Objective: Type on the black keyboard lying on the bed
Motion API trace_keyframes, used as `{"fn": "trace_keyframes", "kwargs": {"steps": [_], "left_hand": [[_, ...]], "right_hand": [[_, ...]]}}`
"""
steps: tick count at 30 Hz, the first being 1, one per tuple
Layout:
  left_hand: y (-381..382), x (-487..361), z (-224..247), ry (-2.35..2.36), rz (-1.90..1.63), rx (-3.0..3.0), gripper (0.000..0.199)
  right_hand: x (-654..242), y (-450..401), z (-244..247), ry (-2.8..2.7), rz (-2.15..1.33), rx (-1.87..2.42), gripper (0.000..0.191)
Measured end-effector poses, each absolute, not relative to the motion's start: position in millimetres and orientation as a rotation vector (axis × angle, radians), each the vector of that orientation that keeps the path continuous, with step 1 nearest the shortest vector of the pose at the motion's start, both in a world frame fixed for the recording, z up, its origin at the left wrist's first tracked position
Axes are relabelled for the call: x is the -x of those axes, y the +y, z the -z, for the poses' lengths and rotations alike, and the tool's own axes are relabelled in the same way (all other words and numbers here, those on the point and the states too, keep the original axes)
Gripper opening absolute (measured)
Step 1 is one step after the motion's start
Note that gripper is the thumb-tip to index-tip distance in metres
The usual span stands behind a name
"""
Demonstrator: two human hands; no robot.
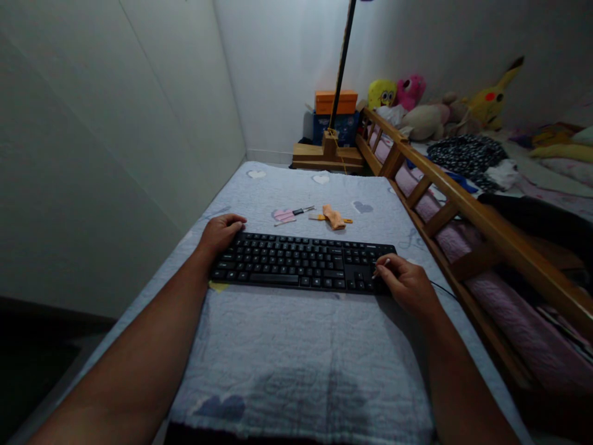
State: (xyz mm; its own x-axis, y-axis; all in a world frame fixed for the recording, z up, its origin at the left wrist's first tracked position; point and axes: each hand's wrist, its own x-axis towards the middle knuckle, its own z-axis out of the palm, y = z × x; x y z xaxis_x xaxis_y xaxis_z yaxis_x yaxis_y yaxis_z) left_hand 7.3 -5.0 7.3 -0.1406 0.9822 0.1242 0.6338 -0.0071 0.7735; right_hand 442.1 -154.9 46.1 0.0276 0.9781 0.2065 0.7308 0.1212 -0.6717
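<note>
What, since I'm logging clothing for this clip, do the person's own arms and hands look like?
The left hand and right hand are gloveless; both forearms are bare, with no sleeves, watch or bracelet in view. No markings are discernible.

Black keyboard (287,262), lettered in white, lies flat and keys-up before you on the cloth-covered tabletop (296,346), its long side toward you and its number pad (365,254) at the right end. Your left hand (221,232) is at its left end. A thin, pale stick (375,275), pinched in your right hand (407,284), slants over the right end, partly hidden by your fingers.
</note>
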Motion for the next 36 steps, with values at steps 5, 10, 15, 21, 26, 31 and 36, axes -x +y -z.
{"fn": "trace_keyframes", "kwargs": {"steps": [5, 10, 15, 21, 26, 31, 36], "left_hand": [[-6.0, -9.1, -9.6, 1.815, -0.994, -1.664, 0.036], [-5.4, -8.8, -9.3, 1.812, -0.985, -1.676, 0.036], [-4.8, -8.0, -8.8, 1.806, -0.989, -1.687, 0.035], [-5.3, -7.6, -7.7, 1.818, -0.991, -1.659, 0.034], [-5.2, -9.3, -9.6, 1.809, -1.005, -1.65, 0.029], [-5.6, -10.0, -11.2, 1.801, -1.009, -1.647, 0.029], [-4.5, -8.0, -7.7, 1.782, -1.012, -1.651, 0.032]], "right_hand": [[-442.1, -154.8, -46.6, -1.763, -0.483, 1.658, 0.017], [-441.8, -155.2, -47.2, -1.772, -0.491, 1.662, 0.018], [-442.4, -155.3, -45.9, -1.762, -0.486, 1.68, 0.019], [-442.7, -155.3, -47.1, -1.767, -0.481, 1.664, 0.018], [-442.9, -155.3, -46.7, -1.76, -0.48, 1.662, 0.017], [-444.1, -154.9, -45.8, -1.761, -0.476, 1.661, 0.017], [-444.0, -155.4, -45.7, -1.777, -0.484, 1.661, 0.018]]}}
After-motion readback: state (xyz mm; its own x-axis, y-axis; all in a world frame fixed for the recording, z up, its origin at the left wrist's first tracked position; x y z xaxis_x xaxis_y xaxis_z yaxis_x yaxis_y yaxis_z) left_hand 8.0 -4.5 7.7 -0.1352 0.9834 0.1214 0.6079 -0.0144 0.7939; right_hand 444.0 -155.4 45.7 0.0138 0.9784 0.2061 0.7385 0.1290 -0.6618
